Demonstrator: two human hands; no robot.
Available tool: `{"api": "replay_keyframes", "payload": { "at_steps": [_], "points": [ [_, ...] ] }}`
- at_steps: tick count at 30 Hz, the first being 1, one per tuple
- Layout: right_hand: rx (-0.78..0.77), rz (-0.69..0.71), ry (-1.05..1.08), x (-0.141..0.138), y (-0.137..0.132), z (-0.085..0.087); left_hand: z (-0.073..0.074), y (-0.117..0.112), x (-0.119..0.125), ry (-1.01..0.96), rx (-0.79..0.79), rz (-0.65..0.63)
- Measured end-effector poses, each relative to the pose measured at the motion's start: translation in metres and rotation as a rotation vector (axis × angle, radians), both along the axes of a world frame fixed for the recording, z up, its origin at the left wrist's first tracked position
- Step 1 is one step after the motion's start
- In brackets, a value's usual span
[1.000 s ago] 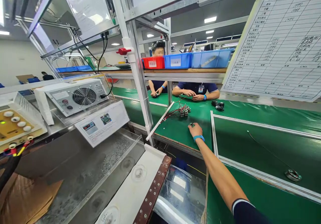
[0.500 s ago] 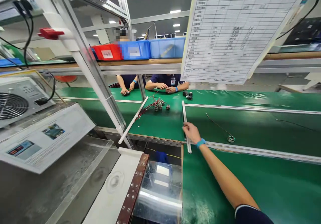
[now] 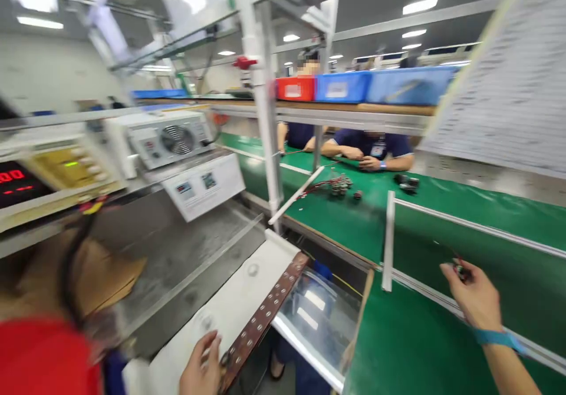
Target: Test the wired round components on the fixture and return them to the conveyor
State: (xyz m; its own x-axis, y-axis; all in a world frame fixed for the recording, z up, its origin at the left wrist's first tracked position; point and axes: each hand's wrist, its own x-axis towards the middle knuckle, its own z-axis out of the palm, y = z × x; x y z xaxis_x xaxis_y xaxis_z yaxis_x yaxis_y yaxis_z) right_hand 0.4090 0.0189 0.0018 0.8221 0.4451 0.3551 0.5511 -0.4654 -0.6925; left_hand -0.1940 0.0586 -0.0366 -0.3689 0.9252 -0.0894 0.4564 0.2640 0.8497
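My right hand [image 3: 477, 298], with a blue wristband, is closed on a small round motor [image 3: 462, 270] with a thin wire, above the green belt on the right. The fingers partly cover the motor. My left hand [image 3: 201, 368] is at the bottom edge, its fingers loosely bent and apart over the white strip [image 3: 241, 289]. Beside it runs a brown perforated bar [image 3: 269, 309]. A dark spot by the left hand is too blurred to name.
A cluster of wired motors [image 3: 339, 186] lies on the green mat beyond a white rail [image 3: 296, 196]. A metal divider [image 3: 388, 242] stands left of my right hand. Two co-workers sit opposite. A power supply [image 3: 66, 168] and a red object [image 3: 48, 356] are at left.
My right hand has left the divider and moved right, picking up the small motor from the belt. The view has turned left, and my left hand has come into sight.
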Motion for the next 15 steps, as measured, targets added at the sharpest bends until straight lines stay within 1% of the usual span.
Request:
{"api": "replay_keyframes", "payload": {
  "at_steps": [1,2,3,5,7,8,9,10,11,12,13,15],
  "points": [
    [0.044,0.105,0.0,-0.026,0.013,0.013,0.011,-0.005,0.006,0.013,0.093,-0.007],
    [0.068,0.237,0.006,-0.056,0.027,0.026,0.024,-0.01,0.014,0.072,0.183,-0.007],
    [0.068,0.403,0.019,-0.089,0.039,0.039,0.039,-0.015,0.023,0.165,0.282,-0.004],
    [0.014,0.823,0.045,-0.165,0.06,0.064,0.07,-0.024,0.04,0.387,0.46,0.01],
    [-0.058,1.297,0.04,-0.244,0.075,0.083,0.097,-0.035,0.05,0.634,0.588,0.032],
    [-0.083,1.527,0.019,-0.282,0.081,0.089,0.108,-0.04,0.051,0.745,0.61,0.046],
    [-0.093,1.739,-0.005,-0.319,0.087,0.092,0.116,-0.044,0.048,0.839,0.597,0.06],
    [-0.098,1.909,-0.028,-0.354,0.094,0.092,0.121,-0.048,0.042,0.91,0.541,0.065],
    [-0.106,2.032,-0.06,-0.387,0.101,0.089,0.123,-0.052,0.032,0.951,0.441,0.057],
    [-0.12,2.109,-0.109,-0.418,0.109,0.082,0.123,-0.055,0.021,0.958,0.298,0.04],
    [-0.153,2.137,-0.181,-0.446,0.118,0.073,0.12,-0.06,0.009,0.936,0.126,0.023],
    [-0.274,2.094,-0.381,-0.493,0.135,0.048,0.111,-0.072,-0.015,0.847,-0.205,0.012]
  ]
}}
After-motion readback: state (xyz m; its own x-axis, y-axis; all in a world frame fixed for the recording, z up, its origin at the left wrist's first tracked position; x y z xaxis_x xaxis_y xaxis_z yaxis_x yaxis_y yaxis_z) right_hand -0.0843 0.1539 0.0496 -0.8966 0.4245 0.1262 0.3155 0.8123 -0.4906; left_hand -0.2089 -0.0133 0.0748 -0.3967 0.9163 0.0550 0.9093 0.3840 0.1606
